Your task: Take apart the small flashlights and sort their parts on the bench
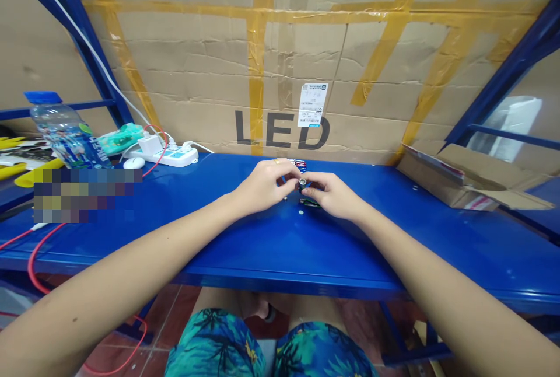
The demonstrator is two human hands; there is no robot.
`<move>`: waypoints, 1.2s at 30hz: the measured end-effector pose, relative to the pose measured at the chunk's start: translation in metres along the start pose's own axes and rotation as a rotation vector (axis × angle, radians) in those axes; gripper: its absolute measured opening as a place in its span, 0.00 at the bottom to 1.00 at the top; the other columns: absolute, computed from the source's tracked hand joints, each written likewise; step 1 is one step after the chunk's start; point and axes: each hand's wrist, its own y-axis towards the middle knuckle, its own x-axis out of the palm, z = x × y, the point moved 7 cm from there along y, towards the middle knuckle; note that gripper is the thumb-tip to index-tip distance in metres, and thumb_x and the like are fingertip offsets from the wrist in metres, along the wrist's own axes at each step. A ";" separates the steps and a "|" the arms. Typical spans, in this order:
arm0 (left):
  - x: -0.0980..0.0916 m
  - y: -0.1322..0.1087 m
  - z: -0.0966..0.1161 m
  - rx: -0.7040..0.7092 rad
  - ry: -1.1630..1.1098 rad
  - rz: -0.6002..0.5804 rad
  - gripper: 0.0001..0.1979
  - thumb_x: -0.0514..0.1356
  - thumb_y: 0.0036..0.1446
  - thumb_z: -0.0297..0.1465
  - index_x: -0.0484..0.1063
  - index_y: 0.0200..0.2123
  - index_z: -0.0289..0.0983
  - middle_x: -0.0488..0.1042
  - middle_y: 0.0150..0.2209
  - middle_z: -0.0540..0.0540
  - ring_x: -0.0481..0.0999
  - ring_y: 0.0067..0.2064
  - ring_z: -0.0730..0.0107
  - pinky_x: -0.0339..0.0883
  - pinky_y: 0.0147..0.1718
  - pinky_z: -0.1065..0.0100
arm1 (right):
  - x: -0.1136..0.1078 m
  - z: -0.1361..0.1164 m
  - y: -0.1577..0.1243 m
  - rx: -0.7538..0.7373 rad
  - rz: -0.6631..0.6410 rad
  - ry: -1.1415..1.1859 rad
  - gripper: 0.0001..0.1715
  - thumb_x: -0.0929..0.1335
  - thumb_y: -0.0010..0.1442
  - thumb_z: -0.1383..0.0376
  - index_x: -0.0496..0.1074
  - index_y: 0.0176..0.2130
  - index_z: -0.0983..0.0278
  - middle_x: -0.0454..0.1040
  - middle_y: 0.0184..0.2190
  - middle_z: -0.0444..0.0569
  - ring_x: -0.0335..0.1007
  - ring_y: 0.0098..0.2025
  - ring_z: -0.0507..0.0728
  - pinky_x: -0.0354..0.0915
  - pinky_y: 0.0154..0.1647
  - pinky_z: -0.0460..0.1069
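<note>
A small dark cylinder (302, 185) with a shiny metal ring at its upper end stands upright just above the middle of the blue table. My right hand (332, 193) pinches it between thumb and index finger. From the other side, my left hand (266, 184), with a ring on one finger, closes its fingertips at the cylinder's top and side. Just behind the fingers lies a bundle of small red, blue and silver things (300, 164), partly hidden. A flat green-edged thing (310, 203) shows under my right hand. Near it is a small pale disc (301, 212).
On the left are a water bottle (65, 132), a white power strip (175, 155) with plugs, red cables and yellow-handled tools (39, 173). An open cardboard box (464, 181) sits at the right. A large taped carton (196, 73) stands behind the blue table (262, 248).
</note>
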 end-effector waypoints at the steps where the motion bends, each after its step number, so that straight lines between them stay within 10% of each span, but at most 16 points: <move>1: -0.001 0.000 0.001 0.003 -0.005 0.006 0.06 0.58 0.59 0.25 0.75 0.36 0.36 0.77 0.32 0.48 0.75 0.34 0.72 0.69 0.36 0.69 | -0.001 0.000 0.000 -0.006 0.010 -0.013 0.09 0.65 0.58 0.68 0.76 0.38 0.63 0.79 0.40 0.49 0.73 0.44 0.59 0.67 0.48 0.54; 17: 0.000 -0.005 0.003 0.060 0.094 -0.108 0.09 0.54 0.61 0.26 0.74 0.38 0.38 0.76 0.37 0.46 0.74 0.38 0.68 0.68 0.40 0.66 | -0.005 0.001 0.000 -0.048 0.032 -0.078 0.10 0.67 0.57 0.68 0.78 0.38 0.62 0.79 0.40 0.49 0.74 0.45 0.60 0.65 0.51 0.55; 28: 0.023 -0.008 0.017 0.055 0.594 -0.272 0.15 0.51 0.63 0.28 0.75 0.47 0.36 0.76 0.43 0.39 0.76 0.42 0.57 0.69 0.32 0.63 | -0.008 -0.003 0.001 -0.075 0.083 -0.137 0.10 0.66 0.54 0.70 0.77 0.33 0.63 0.79 0.36 0.49 0.73 0.41 0.60 0.65 0.46 0.53; 36: 0.012 -0.008 0.012 0.028 0.342 -0.162 0.14 0.49 0.61 0.24 0.72 0.44 0.35 0.77 0.40 0.42 0.77 0.40 0.64 0.71 0.38 0.64 | -0.008 0.002 0.001 -0.101 0.099 -0.130 0.10 0.66 0.56 0.69 0.78 0.34 0.62 0.80 0.38 0.50 0.74 0.43 0.59 0.66 0.48 0.54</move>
